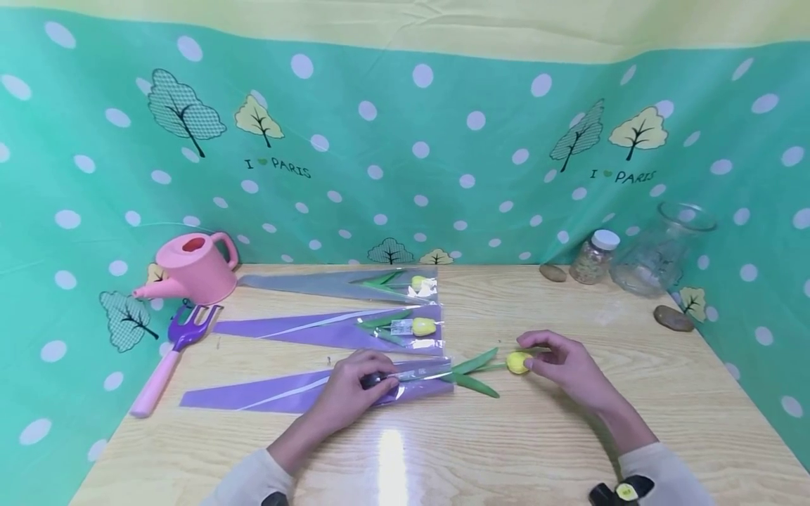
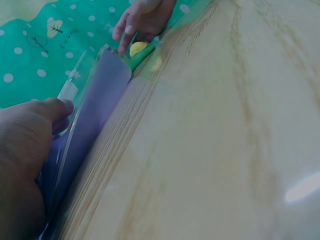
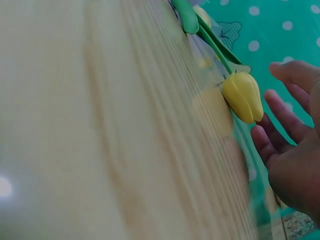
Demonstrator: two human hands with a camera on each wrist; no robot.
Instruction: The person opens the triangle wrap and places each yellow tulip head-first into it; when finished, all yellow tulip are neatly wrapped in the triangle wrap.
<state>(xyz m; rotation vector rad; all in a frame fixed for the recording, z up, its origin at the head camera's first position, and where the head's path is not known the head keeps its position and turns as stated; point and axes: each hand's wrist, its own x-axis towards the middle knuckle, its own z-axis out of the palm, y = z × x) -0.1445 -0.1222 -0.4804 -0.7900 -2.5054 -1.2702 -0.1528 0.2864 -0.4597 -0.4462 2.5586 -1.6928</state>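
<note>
A purple flower sleeve (image 1: 278, 396) with a clear front lies nearest the person. My left hand (image 1: 354, 386) pinches its clear film between thumb and fingers; the left wrist view shows the film (image 2: 75, 100) lifted off the purple backing (image 2: 102, 85). Out of the sleeve's wide end reaches a yellow tulip (image 1: 517, 362), its green leaves (image 1: 474, 362) just past the opening and its stem partly inside. Beside the bloom is my right hand (image 1: 569, 365), its fingers spread and loosely bent. In the right wrist view the fingertips come close to the tulip (image 3: 243, 97) without gripping it.
Behind lie a second purple sleeve (image 1: 272, 327) and a greyish one (image 1: 304, 284), each with a yellow tulip inside. At left are a pink watering can (image 1: 202, 270) and a purple-pink hand fork (image 1: 171, 365). A lidded jar (image 1: 591, 263), glass vase (image 1: 642, 267) and stones (image 1: 673, 318) stand back right.
</note>
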